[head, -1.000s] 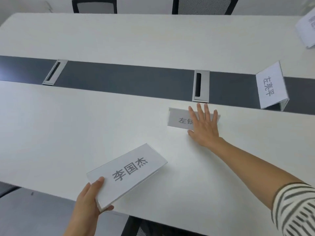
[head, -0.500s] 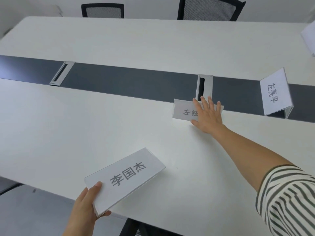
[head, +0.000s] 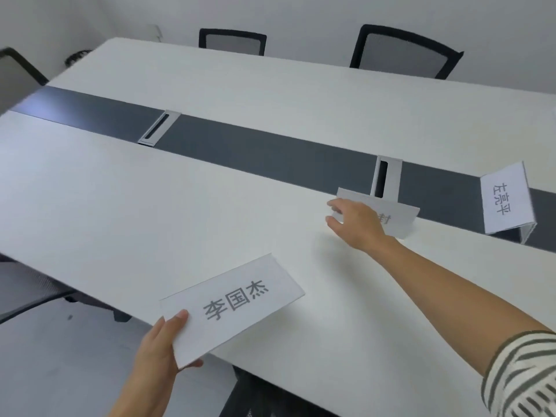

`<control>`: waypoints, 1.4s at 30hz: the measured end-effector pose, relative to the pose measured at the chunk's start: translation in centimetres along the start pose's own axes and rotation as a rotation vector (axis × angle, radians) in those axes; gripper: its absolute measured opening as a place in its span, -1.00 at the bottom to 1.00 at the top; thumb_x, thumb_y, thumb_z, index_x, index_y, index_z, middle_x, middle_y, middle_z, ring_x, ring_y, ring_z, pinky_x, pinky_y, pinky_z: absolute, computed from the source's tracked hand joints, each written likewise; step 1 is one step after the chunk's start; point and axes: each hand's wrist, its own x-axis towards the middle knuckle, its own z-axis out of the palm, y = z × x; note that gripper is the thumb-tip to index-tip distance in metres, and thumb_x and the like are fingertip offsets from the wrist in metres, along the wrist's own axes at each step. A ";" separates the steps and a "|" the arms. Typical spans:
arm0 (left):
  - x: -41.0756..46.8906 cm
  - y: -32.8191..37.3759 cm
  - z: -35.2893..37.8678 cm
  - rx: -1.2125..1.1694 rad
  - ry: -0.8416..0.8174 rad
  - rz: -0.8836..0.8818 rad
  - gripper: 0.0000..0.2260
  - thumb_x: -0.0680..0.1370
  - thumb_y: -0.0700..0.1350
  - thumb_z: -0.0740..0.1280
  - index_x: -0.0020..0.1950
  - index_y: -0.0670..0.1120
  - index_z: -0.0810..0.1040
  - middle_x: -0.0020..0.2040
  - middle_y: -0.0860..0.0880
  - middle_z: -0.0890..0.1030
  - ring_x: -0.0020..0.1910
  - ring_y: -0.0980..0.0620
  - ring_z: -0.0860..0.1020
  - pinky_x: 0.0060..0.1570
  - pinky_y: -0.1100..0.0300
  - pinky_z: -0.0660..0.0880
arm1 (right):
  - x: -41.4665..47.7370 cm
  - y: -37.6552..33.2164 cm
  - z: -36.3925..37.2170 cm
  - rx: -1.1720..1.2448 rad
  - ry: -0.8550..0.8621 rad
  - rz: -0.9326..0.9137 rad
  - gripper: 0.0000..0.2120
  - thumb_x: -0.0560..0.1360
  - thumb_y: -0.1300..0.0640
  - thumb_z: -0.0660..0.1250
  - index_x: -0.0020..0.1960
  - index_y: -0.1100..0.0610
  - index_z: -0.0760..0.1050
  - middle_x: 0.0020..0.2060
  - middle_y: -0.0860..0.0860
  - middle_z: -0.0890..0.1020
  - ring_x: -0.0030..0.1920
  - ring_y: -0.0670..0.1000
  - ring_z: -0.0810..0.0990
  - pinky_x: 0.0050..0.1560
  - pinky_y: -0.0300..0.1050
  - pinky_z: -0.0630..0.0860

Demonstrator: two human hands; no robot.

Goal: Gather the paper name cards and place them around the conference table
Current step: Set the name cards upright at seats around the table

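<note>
My left hand (head: 161, 341) grips the near corner of a white folded name card (head: 231, 305) with three printed characters, held over the table's front edge. My right hand (head: 356, 224) reaches across the white conference table (head: 150, 212) and closes thumb and fingers on the left end of a second name card (head: 397, 219), which is tilted up off the surface; my hand hides most of its print. A third name card (head: 505, 203) stands upright as a tent at the right, on the dark centre strip.
A dark strip (head: 255, 145) runs down the table's middle with two silver cable hatches (head: 159, 127) (head: 386, 179). Black mesh chairs (head: 406, 52) (head: 233, 42) stand at the far side, another (head: 18, 73) at the left end. A chair sits below the near edge.
My right hand went from lying flat on the second card to gripping its left end and lifting it. The view swung left. My left hand keeps its card.
</note>
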 end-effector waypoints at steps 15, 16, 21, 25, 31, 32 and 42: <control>-7.3 -2.5 -26.7 -0.233 0.072 0.149 -0.74 0.59 -0.07 0.15 0.12 -0.10 0.58 -0.07 -0.09 0.74 -0.20 0.02 0.69 -0.18 0.07 0.48 | -17.7 -33.8 11.1 0.941 -0.703 0.044 -0.59 0.52 -0.15 0.30 0.07 0.21 0.58 -0.02 0.12 0.73 -0.04 0.16 0.70 0.00 0.00 0.55; -7.7 -2.8 -29.3 -0.243 0.085 0.149 -0.74 0.59 -0.06 0.17 0.13 -0.11 0.59 -0.05 -0.10 0.73 -0.17 0.00 0.69 -0.15 0.06 0.49 | -18.8 -36.0 12.3 0.949 -0.733 0.050 -0.60 0.52 -0.12 0.32 0.09 0.22 0.57 -0.01 0.13 0.73 -0.03 0.16 0.71 -0.03 -0.03 0.58; -8.7 -5.1 -41.6 -0.321 0.216 0.126 -0.56 0.42 0.11 0.33 0.15 -0.17 0.57 0.06 -0.20 0.68 0.10 -0.25 0.61 0.16 -0.17 0.46 | -23.3 -46.3 18.0 0.923 -0.769 0.038 -0.79 0.55 0.02 0.30 0.02 0.14 0.61 -0.11 0.10 0.75 -0.17 0.09 0.73 -0.26 -0.15 0.60; -8.4 -5.9 -48.4 -0.361 0.236 0.136 -0.55 0.42 0.14 0.28 0.17 -0.13 0.56 0.11 -0.16 0.66 0.11 -0.19 0.59 0.11 -0.07 0.47 | -24.3 -52.9 21.0 0.895 -0.749 0.006 -0.64 0.42 -0.09 0.37 0.04 0.17 0.60 -0.09 0.13 0.74 -0.11 0.15 0.72 -0.14 0.02 0.62; -4.9 -4.7 -54.6 -0.384 0.239 0.168 -0.62 0.42 0.09 0.29 0.13 -0.08 0.60 0.08 -0.11 0.68 0.05 -0.07 0.61 0.10 0.00 0.48 | -21.6 -59.6 24.3 0.861 -0.786 -0.026 -0.65 0.48 -0.07 0.37 0.10 0.18 0.58 -0.04 0.17 0.73 -0.01 0.23 0.70 0.06 0.20 0.59; -4.0 -4.4 -55.5 -0.390 0.253 0.165 -0.63 0.42 0.09 0.29 0.13 -0.07 0.61 0.08 -0.10 0.69 0.08 -0.11 0.61 0.15 -0.04 0.47 | -20.8 -60.6 25.0 0.861 -0.801 -0.034 -0.70 0.52 -0.03 0.35 0.11 0.17 0.58 -0.04 0.17 0.73 -0.02 0.23 0.70 0.02 0.18 0.60; 8.6 4.5 -66.7 -0.343 0.247 0.124 -0.65 0.45 0.11 0.31 0.14 -0.03 0.59 0.10 -0.08 0.69 0.14 -0.10 0.60 0.27 -0.08 0.42 | -10.7 -73.7 32.6 0.966 -0.802 0.106 -0.83 0.56 0.04 0.27 0.09 0.07 0.55 -0.13 0.09 0.75 -0.12 0.12 0.73 -0.23 -0.08 0.62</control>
